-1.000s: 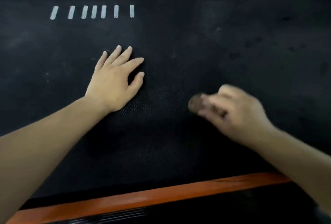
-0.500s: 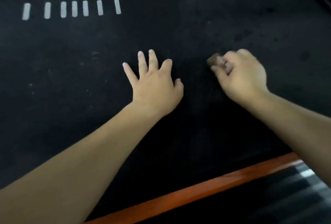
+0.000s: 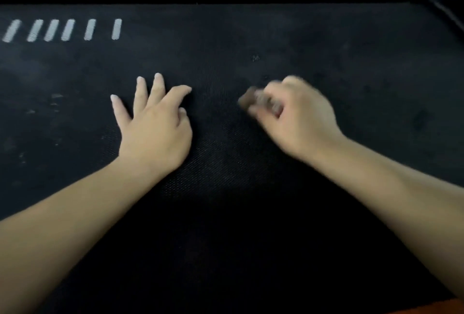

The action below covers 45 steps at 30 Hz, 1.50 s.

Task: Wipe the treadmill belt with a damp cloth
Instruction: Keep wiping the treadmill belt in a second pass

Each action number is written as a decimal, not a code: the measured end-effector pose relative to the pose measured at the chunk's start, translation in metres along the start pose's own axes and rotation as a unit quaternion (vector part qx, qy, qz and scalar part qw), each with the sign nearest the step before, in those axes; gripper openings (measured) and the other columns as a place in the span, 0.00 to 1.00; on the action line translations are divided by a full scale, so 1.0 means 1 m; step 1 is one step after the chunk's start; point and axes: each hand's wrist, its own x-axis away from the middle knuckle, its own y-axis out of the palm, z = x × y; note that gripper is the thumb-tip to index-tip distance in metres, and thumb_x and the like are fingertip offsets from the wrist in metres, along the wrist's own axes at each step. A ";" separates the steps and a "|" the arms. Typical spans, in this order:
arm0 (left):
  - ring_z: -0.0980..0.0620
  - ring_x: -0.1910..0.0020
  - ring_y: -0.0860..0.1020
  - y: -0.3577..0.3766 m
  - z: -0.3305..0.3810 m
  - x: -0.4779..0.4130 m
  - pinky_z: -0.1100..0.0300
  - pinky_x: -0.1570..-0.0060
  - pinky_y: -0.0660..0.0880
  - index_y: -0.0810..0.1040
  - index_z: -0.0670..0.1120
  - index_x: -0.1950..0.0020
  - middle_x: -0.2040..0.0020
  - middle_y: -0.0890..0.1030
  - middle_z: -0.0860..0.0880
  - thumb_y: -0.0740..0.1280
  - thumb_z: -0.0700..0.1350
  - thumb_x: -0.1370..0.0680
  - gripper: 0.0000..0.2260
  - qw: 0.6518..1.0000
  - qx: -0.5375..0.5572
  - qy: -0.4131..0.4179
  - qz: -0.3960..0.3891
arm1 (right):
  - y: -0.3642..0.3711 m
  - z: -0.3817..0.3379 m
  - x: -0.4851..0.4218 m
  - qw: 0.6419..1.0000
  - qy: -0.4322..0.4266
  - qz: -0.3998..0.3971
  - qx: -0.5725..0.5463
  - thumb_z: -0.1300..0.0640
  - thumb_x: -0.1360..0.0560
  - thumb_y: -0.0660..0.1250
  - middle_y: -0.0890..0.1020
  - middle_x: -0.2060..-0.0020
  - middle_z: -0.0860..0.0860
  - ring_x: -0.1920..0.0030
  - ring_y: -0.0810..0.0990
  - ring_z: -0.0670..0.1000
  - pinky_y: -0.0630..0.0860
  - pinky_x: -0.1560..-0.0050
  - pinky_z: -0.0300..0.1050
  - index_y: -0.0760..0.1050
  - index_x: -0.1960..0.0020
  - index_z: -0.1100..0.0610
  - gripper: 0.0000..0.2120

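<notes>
My left hand (image 3: 155, 132) lies flat on the belt (image 3: 251, 200), fingers wide, I think to steady me. My right hand (image 3: 298, 117) curls round the brown cloth (image 3: 251, 100) to rub.

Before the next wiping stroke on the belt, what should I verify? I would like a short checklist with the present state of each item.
1. Grip: the right hand holds the cloth: ok.
2. Contact: whether the cloth lies on the belt: cannot tell, it is blurred.
3. Dampness of the cloth: cannot tell.
4. Clearance: the left hand rests flat on the belt, apart from the cloth: ok.
5. Cleanliness: pale smudges show on the belt to the left of the left hand: not ok.
</notes>
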 end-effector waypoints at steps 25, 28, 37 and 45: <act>0.45 0.18 0.40 0.016 0.023 -0.003 0.37 0.22 0.38 0.50 0.63 0.18 0.16 0.46 0.49 0.43 0.67 0.21 0.30 0.991 -0.126 -0.053 -0.011 | 0.023 0.027 -0.085 0.970 -0.209 -0.092 -0.079 0.41 0.26 0.68 0.72 0.60 0.49 0.60 0.72 0.51 0.70 0.63 0.46 0.78 0.54 0.52 0.14; 0.45 0.18 0.40 0.017 0.023 -0.001 0.38 0.22 0.37 0.49 0.62 0.18 0.16 0.46 0.48 0.42 0.67 0.21 0.31 0.990 -0.130 -0.050 -0.004 | 0.026 0.047 -0.150 0.996 -0.077 -0.020 -0.032 0.41 0.26 0.67 0.77 0.57 0.53 0.54 0.78 0.59 0.73 0.58 0.50 0.78 0.52 0.53 0.15; 0.49 0.17 0.43 0.016 0.022 -0.004 0.43 0.20 0.40 0.54 0.61 0.18 0.16 0.49 0.50 0.43 0.68 0.20 0.31 0.992 -0.126 0.033 -0.009 | 0.039 0.035 -0.170 0.999 -0.048 -0.009 -0.020 0.41 0.25 0.68 0.76 0.55 0.51 0.53 0.77 0.56 0.70 0.57 0.47 0.78 0.51 0.51 0.14; 0.49 0.17 0.43 0.017 0.020 -0.004 0.44 0.20 0.41 0.54 0.62 0.18 0.16 0.49 0.50 0.43 0.68 0.20 0.31 0.993 -0.114 0.034 0.001 | 0.042 0.043 -0.199 0.999 -0.039 -0.016 -0.024 0.43 0.25 0.69 0.77 0.54 0.54 0.52 0.76 0.56 0.70 0.55 0.47 0.78 0.52 0.53 0.14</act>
